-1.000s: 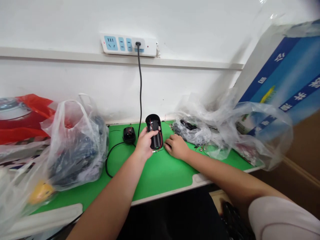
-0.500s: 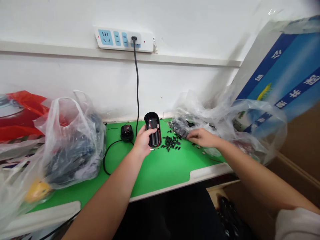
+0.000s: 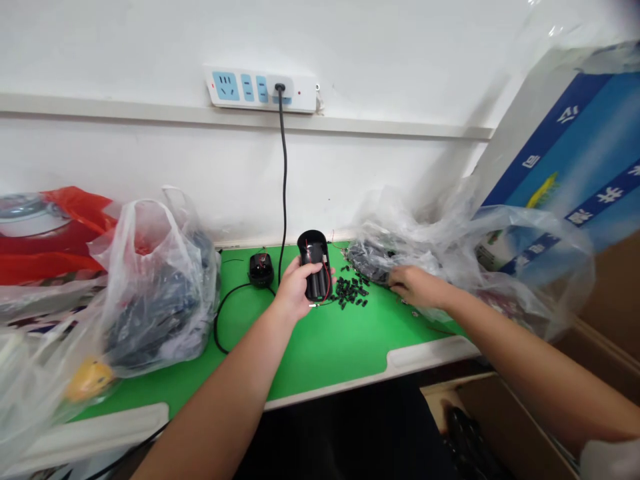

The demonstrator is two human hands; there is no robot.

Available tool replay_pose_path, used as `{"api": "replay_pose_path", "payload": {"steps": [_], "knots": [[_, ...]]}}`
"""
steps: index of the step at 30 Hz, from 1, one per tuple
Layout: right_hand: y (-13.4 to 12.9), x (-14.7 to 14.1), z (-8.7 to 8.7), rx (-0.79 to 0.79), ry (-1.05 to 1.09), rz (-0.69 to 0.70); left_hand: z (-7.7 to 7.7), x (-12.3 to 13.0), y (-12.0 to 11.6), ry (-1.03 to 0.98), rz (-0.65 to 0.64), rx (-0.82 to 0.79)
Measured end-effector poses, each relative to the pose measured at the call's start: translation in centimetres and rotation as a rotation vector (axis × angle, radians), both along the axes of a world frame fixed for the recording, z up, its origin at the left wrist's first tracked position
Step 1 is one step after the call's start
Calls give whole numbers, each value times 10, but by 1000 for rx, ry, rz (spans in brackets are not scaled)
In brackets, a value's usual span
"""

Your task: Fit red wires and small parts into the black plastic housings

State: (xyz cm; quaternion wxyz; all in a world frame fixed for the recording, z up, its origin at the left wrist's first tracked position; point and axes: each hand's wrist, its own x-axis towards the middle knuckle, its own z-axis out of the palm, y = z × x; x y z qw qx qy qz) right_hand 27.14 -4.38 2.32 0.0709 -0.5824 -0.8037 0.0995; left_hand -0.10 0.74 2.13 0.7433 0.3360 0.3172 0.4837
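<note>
Right hand [image 3: 417, 287] shifted from beside the black battery housing [image 3: 314, 267] to the clear plastic bag [image 3: 400, 247] right of it; small black parts [image 3: 350, 292] now lie just right of the housing on the green worktop [image 3: 320, 353]. Left hand [image 3: 300, 290] grips the housing firmly, clear of its red wires [image 3: 326, 283], which seems sound. Right grip narrow, contents cannot be told.
</note>
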Motion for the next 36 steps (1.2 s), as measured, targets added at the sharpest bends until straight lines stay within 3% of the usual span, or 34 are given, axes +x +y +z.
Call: {"api": "replay_pose_path", "payload": {"steps": [4,6,8,11,14,17,30,36], "knots": [[8,-34,16,-134,889,-191,-1,2,-4,-6,-31,57],[19,-55,16,-264,1285,-162,0,2,-5,0,-38,87],[32,-74,10,-398,1522,-104,1,1,-4,7,-40,110],[46,-91,-9,-554,1715,-47,0,0,-3,11,-41,117],[49,-97,-28,-624,1854,-39,-3,2,-3,1,-24,92],[44,-96,-37,-692,1902,-23,-6,5,-4,-11,-19,65],[42,-92,-38,-759,1952,-89,-9,12,-9,49,9,70],[42,-89,-34,-701,1994,-61,-2,8,-10,-58,-114,1]]}}
